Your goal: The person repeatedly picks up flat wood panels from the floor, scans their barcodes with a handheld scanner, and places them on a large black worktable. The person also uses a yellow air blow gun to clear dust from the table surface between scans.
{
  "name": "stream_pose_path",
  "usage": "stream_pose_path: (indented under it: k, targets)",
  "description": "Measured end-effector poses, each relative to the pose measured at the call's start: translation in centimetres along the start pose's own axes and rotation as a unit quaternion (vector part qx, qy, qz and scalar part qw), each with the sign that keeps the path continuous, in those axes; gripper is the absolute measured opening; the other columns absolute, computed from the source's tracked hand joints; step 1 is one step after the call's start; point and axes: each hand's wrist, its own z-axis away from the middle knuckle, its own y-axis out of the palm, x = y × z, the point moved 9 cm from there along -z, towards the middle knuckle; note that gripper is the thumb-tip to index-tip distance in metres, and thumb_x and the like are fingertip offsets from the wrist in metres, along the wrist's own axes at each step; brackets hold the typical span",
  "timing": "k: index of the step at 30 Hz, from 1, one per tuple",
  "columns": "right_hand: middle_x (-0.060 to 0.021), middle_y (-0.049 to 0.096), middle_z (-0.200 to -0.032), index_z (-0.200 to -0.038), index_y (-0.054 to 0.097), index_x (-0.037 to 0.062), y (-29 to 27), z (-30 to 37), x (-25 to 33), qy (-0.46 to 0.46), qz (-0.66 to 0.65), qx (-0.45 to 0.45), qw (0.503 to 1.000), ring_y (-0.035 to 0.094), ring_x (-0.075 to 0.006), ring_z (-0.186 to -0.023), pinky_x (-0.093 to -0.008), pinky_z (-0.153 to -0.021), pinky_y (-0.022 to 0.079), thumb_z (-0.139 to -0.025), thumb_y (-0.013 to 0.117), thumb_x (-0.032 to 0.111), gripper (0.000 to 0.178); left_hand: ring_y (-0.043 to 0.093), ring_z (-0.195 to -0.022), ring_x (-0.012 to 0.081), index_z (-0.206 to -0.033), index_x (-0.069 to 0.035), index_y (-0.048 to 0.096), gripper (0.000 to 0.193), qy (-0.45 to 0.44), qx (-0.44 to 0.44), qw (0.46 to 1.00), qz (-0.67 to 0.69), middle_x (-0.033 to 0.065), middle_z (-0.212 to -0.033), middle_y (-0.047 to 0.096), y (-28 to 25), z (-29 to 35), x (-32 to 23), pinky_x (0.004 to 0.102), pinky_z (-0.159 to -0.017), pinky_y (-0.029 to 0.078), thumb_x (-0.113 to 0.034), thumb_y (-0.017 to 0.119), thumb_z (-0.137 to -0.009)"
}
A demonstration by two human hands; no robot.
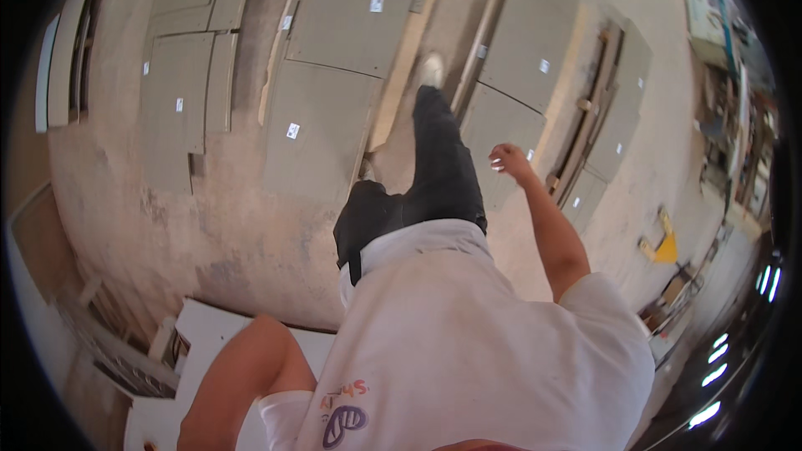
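Observation:
My right hand [508, 159] hangs out ahead at the end of a stretched arm, its fingers curled in. Small white spots show at the fingers; whether they are a held thing or something on the fingers I cannot tell. Nearest to it is a stack of grey-green panels [501, 121] with small white labels, lying low at the floor. My left arm [242, 376] bends at the elbow, and its forearm runs out of the lower edge, so the left hand is hidden from view. One white shoe [432, 71] stands in the gap between two panel stacks.
More labelled grey-green panel stacks [322, 117] lie ahead and to the left [175, 75], some on wooden strips. A yellow pallet-truck-like piece [662, 242] stands at the right. A white board [209, 330] lies behind at the left. Cluttered shelves or benches line the far right.

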Motion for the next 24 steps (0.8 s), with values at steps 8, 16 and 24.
stream_pose_path:
  k: [8, 16, 24]
  targets:
    - [-0.0147, 0.067, -0.106, -0.120, 0.061, 0.0010, -4.2, -40.3, 20.4, -0.022, 0.003, -0.088, 0.996, 0.063, -0.0242, -0.095, -0.0387, -0.080, 0.050, -0.095, 0.059, 0.041, 0.047, 0.058, -0.072, 0.0217, -0.087, 0.001, 0.057, 0.046, -0.836, -0.158, 0.509, -0.129, 0.0212, -0.091, 0.063, 3.7, 37.2, 13.9, 0.0296, -0.060, 0.043, -0.043, 0.065, -0.073]
    - [-0.0344, 0.059, -0.127, -0.126, 0.055, -0.0119, -0.2, -62.2, 43.9, -0.094, 0.068, -0.214, 0.970, 0.054, -0.0448, -0.125, -0.0458, -0.106, 0.042, -0.091, 0.054, 0.059, 0.079, 0.059, -0.095, 0.0206, -0.110, 0.001, 0.063, 0.042, -0.954, -0.140, 0.249, -0.087, 0.0135, -0.100, 0.073, 16.2, 53.4, 14.5, 0.0341, -0.081, 0.045, -0.027, 0.068, -0.080]
    - [-0.0329, 0.068, -0.099, -0.104, 0.068, -0.0111, -1.8, -66.5, 43.7, -0.154, 0.092, -0.197, 0.964, 0.066, -0.0422, -0.101, -0.0447, -0.089, 0.050, -0.099, 0.043, 0.059, 0.075, 0.057, -0.095, 0.0181, -0.112, 0.000, 0.064, 0.044, -0.956, -0.118, 0.244, -0.114, 0.0127, -0.102, 0.072, 19.5, 52.9, 19.4, 0.0328, -0.085, 0.043, -0.030, 0.071, -0.080]
